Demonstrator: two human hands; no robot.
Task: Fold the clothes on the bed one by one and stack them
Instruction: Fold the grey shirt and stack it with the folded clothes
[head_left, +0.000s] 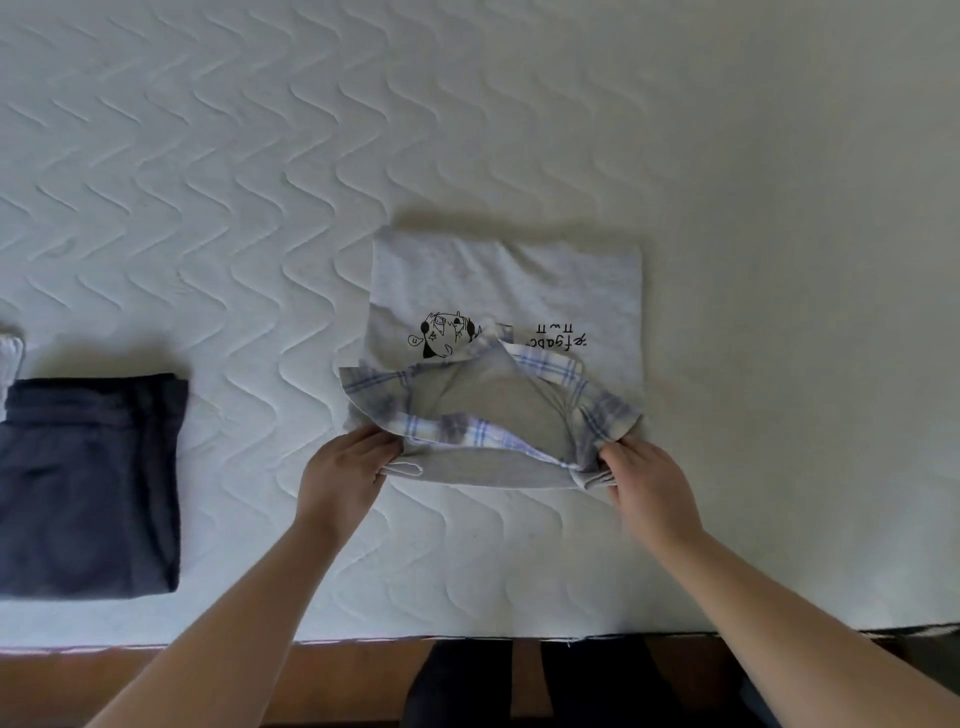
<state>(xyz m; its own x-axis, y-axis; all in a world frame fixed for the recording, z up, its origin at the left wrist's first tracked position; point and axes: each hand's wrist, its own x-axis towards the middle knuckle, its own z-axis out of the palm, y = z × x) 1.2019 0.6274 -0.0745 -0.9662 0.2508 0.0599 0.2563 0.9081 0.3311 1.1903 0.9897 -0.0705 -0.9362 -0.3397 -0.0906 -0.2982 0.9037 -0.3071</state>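
A light grey sweatshirt (498, 280) with a blue plaid collar and a black cartoon print lies partly folded in the middle of the white quilted bed (260, 156). Its collar end faces me. My left hand (345, 470) grips the near left corner of the sweatshirt. The near right corner, bunched, is gripped by my right hand (641, 478). A folded dark navy garment (91, 483) lies flat at the left of the bed.
A bit of white cloth (11, 353) shows at the far left edge, above the navy garment. The bed's near edge (467, 638) runs across the bottom, with a wooden floor and my dark-clad legs below it.
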